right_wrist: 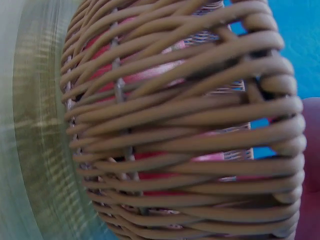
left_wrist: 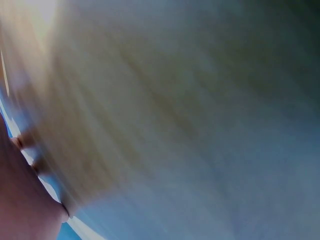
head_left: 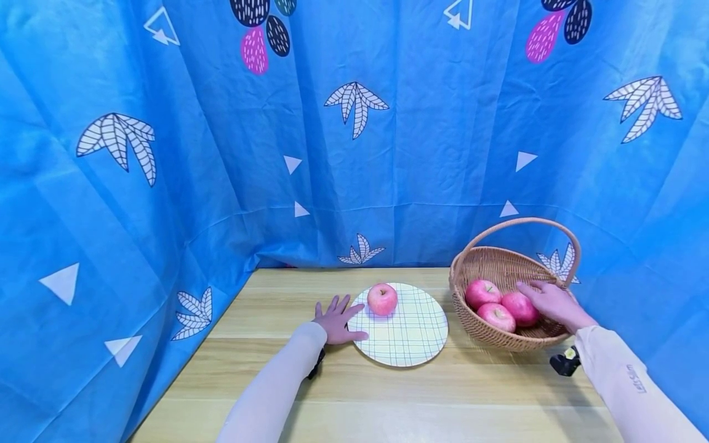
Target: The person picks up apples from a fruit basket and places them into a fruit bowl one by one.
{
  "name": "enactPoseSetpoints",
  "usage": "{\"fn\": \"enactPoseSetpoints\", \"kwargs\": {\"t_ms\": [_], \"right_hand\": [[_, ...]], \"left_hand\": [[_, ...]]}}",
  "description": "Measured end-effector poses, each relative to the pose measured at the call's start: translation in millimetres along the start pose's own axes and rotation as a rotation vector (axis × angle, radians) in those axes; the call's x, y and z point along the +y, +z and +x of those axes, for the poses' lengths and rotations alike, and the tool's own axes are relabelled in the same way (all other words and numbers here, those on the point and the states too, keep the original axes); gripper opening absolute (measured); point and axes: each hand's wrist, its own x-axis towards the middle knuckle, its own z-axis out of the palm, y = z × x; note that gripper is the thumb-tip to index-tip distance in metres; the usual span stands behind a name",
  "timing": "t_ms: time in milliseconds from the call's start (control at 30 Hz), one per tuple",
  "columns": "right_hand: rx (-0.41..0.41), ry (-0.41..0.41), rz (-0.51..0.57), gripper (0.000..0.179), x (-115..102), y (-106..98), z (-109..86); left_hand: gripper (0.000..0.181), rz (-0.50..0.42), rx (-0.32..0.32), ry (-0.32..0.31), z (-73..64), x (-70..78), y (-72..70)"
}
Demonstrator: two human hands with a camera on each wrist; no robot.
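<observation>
My left hand [head_left: 335, 323] lies spread at the left rim of a round, cream, checked plate [head_left: 412, 332], its thumb and index finger reaching over the edge. On the plate's upper left sits one pink-red apple [head_left: 382, 299]. At the right, my right hand [head_left: 554, 303] reaches over the rim of a wicker basket [head_left: 482, 329] and holds the rightmost apple [head_left: 519, 309]; some of its fingers are hidden behind the fruit. Two more apples, a rear one [head_left: 483, 293] and a front one [head_left: 496, 317], lie against it. Through the basket's weave [right_wrist: 200, 115], red fruit shows in the right wrist view.
A tall arched handle [head_left: 526, 220] rises over the basket. Everything stands on a light wooden table [head_left: 354, 394]. Blue patterned curtain [head_left: 432, 160] encloses the back and sides. The left wrist view shows mostly blurred tabletop [left_wrist: 150, 125].
</observation>
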Motion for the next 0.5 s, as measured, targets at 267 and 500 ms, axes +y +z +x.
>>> {"fn": "enactPoseSetpoints", "kwargs": {"t_ms": [267, 500], "right_hand": [[-0.015, -0.028, -0.094, 0.09, 1.9, -2.9, -1.9], [-0.064, -0.036, -0.07, 0.081, 1.3, -3.0, -3.2]], "left_hand": [[0.097, 0.001, 0.009, 0.019, -4.3, 1.7, -3.8], [0.101, 0.002, -0.002, 0.012, 1.1, -0.8, 0.9]]}}
